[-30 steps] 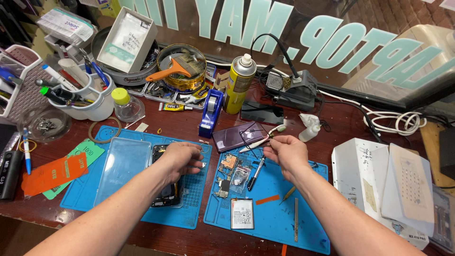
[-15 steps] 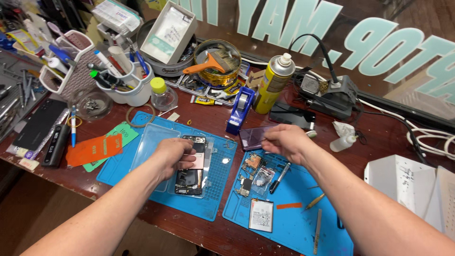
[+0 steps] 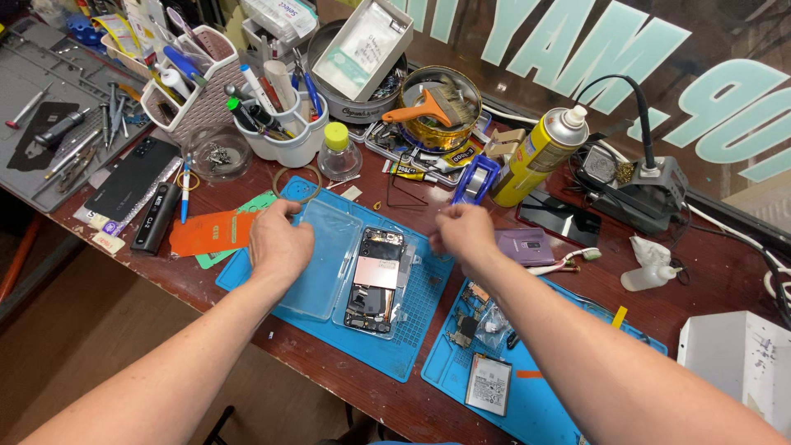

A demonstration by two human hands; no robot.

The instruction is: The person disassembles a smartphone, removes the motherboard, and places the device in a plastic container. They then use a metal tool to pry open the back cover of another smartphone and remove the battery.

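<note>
- Left hand (image 3: 280, 241): knuckles up, fingers curled onto clear plastic lid (image 3: 317, 257) on blue mat (image 3: 412, 321).
- Right hand (image 3: 464, 234): loosely closed, grip contents not discernible.
- Opened phone (image 3: 375, 280): back removed, internals exposed; battery (image 3: 489, 384) out; reassembly outstanding.

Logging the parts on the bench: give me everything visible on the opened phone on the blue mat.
The opened phone lies flat on the left blue mat, back cover off, long axis running roughly toward the person. Inside show dark boards, a copper-coloured plate near the middle and silvery shielding. Its left edge abuts or overlaps a clear plastic tray. The left hand rests on that tray; the right hand hovers just right of the phone, not touching it.
</note>
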